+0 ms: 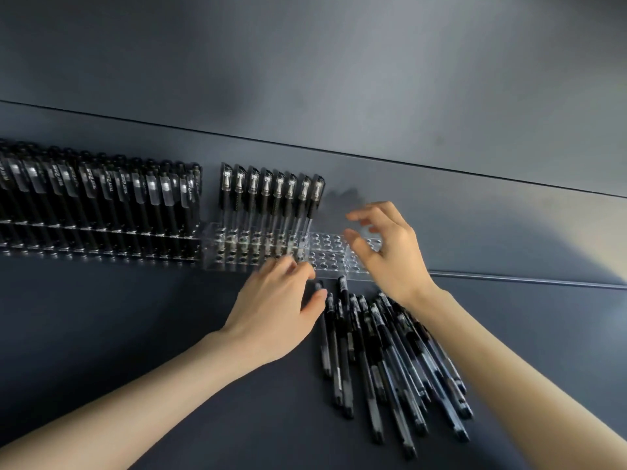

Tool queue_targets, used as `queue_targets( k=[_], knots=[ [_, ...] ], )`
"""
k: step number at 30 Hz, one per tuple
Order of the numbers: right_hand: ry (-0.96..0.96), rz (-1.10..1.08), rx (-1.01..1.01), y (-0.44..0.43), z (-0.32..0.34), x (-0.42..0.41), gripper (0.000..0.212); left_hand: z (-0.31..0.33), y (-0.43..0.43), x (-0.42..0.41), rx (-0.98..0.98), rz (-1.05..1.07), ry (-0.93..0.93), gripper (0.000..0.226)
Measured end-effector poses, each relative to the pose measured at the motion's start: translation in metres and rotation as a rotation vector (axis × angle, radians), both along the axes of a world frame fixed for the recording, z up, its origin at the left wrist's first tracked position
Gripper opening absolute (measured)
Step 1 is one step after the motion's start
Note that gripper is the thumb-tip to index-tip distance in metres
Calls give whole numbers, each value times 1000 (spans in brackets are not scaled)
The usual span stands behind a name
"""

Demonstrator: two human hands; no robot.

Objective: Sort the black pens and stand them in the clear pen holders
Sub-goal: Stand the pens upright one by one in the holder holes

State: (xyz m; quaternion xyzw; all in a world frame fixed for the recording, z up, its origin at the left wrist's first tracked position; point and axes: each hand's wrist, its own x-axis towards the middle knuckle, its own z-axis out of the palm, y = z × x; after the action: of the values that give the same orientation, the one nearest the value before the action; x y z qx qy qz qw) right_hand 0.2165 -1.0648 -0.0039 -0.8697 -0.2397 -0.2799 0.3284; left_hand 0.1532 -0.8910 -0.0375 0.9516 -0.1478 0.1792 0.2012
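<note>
While your left hand (274, 310) lies low at the near edge of the clear pen holder (325, 257), your right hand (386, 245) hangs over that holder's right end, fingers spread and loosely bent with nothing between them. Your left hand's fingers are blurred and curled toward the holder's front edge, and its thumb sits just beside the cap end of one pen from the pile; you cannot tell from this view whether it grips anything. The two hands are apart, with the empty holes of the holder between them. A row of standing pens (271, 195) fills the back of the holder's left part, caps up and leaning slightly. To the left, touching or just beside it, a full holder (95, 205) carries many more black pens upright in several rows. The loose pens (383, 351) lie flat in a fanned heap on the dark table (135, 351), near you and under your right forearm, their cap ends pointing toward the holder.
</note>
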Motion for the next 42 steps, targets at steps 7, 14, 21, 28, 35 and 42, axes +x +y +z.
queue_targets(
  k=[7, 14, 21, 28, 35, 42],
  knots=[
    [231, 108, -224, -49, -22, -38, 24, -3, -48, -35, 30, 148, 257, 67],
    [451, 104, -471, -67, -43, -47, 47, 10, -62, -30, -156, 334, 502, 76],
    [408, 106, -488, -67, -43, -52, 47, 12, -60, -26, -272, 314, 522, 49],
    [353, 100, -381, -68, -44, -54, 43, 6, -48, -28, -450, 268, 510, 52],
    [357, 164, -57, -68, -34, -60, 33, 11, -51, -38, -686, 160, 398, 20],
    [540, 351, 543, -40, -10, -60, 16, 23, -61, -42, -911, -34, 192, 16]
  ],
)
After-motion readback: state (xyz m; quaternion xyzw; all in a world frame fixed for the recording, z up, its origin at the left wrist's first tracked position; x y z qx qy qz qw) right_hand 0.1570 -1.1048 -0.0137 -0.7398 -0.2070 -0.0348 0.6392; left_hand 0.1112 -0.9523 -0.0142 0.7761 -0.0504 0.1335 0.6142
